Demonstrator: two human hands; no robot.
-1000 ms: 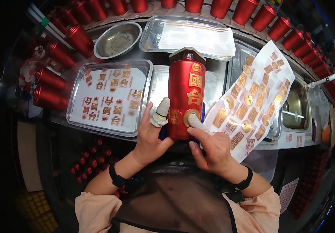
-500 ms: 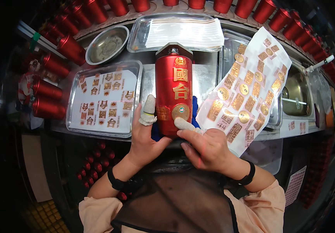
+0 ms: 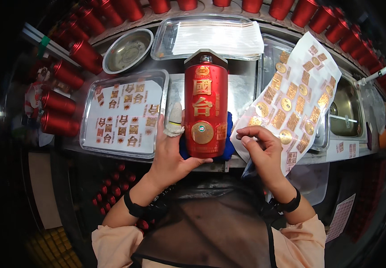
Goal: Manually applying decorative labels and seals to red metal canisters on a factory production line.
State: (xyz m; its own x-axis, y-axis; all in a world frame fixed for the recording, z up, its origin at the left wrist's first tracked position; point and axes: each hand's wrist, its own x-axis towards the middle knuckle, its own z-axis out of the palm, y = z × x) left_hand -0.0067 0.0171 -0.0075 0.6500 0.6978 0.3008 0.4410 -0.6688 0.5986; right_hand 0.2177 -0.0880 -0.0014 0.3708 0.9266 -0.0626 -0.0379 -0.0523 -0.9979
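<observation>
A glossy red bottle point(image 3: 206, 100) with raised gold characters and a round gold sticker lies in front of me, neck pointing away. Its lower end rests on a blue cloth point(image 3: 229, 140). My left hand point(image 3: 169, 152) grips the bottle's lower left side, thumb under its base; a white cot covers one finger. My right hand point(image 3: 266, 154) is off the bottle, just to its right, with thumb and forefinger drawn together over the near edge of a white sheet of gold stickers point(image 3: 307, 58). Whatever those fingers may hold is hidden.
To the left, a metal tray point(image 3: 85, 134) carries another sheet of gold and red stickers. A metal bowl point(image 3: 128, 50) and a tray of white strips point(image 3: 164, 33) stand behind. A sink point(image 3: 349, 127) is at right; red bottles point(image 3: 280, 11) line the far edge.
The bottle has turned in my left hand, shifting its round gold sticker leftward and showing a gold patch at right. My right hand has left the bottle and moved right, over the sticker sheet.
</observation>
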